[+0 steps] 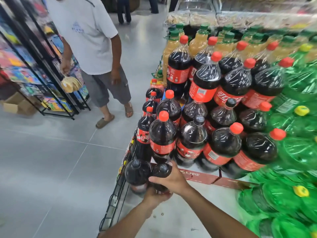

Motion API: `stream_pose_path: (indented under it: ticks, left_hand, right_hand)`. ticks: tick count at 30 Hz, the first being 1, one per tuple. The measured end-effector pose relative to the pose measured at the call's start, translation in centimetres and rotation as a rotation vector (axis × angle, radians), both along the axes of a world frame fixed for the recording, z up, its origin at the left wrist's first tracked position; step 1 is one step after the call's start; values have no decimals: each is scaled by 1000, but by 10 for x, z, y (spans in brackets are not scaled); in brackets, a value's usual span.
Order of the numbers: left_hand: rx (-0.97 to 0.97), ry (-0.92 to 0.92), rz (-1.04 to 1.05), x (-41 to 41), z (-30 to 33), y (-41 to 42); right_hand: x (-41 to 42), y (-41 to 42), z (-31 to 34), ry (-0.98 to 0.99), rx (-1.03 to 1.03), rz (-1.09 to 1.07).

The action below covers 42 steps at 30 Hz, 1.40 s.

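Observation:
Two dark cola bottles with black caps stand at the front left corner of a low display shelf (180,220). My right hand (173,178) curls over the shoulder of the right one, the held cola bottle (161,170). My left hand (155,196) grips the same bottle lower down on its body. Touching it on the left is the other black-capped bottle (137,172). Behind them rise stacked shrink-wrapped cola bottles with red caps (221,145).
Green soda bottles (295,152) with yellow caps fill the right side; amber drink bottles (197,43) stand at the back. A black wire rack (116,200) edges the shelf's left side. A person in a white shirt (89,36) stands in the grey-tiled aisle beside a black display rack (51,86).

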State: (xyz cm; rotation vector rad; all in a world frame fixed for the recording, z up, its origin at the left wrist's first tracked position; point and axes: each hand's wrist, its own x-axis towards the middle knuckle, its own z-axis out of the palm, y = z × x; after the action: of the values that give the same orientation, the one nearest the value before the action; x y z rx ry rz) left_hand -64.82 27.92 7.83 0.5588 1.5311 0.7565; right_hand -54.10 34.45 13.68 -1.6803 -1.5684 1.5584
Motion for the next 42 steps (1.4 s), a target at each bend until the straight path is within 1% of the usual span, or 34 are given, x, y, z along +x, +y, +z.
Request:
stream_pose_path:
  ticks: [2,5,8,11,14,16,17,19,21,24,27,30,32,36,39,42]
  left_hand:
    - [23,19,0,2,13,-7]
    - [67,67,-13,-5,36,-18]
    - [18,87,-6,-10,63,-28]
    - [9,69,-28,-12,82,-42]
    - [7,13,-61,-18,83,-48]
    - [42,-32,-83,-12,96,-52]
    - [65,-25,-117,-8,100,-53]
    - [192,51,-238,2,118,-62]
    - [375,153,-404,6,128,-67]
    - [644,414,-702,10,142,-70]
    - [867,572,-968,24,156,-69]
    - [1041,769,-1193,57,171,-74]
    - [1124,891,-1279,85,182,-83]
    - [1256,922,-1391,147,196,-112]
    - [1345,985,-1480,197,203,-141]
    - [1370,958,-1569,245,204,-171]
  right_hand:
    - [5,-1,4,37,-12,27]
    - [17,-9,-2,59,45,73]
    - [29,-20,-12,70,62,49]
    - [43,-45,25,56,90,71]
    - [63,-68,51,28,128,100]
    - [77,-83,62,-25,148,102]
    - [83,-91,67,-56,183,82]
    - [93,-113,83,-94,226,11]
    - [106,-137,94,-146,279,-55]
    - [127,-176,115,-245,335,-126]
    - [149,-219,134,-345,372,-191]
    - [174,-267,153,-455,396,-252]
    - [192,-300,163,-543,400,-292]
    - [234,-362,177,-711,380,-365]
    - [270,-401,180,-709,316,-448]
    - [312,-439,172,-765,258,-494]
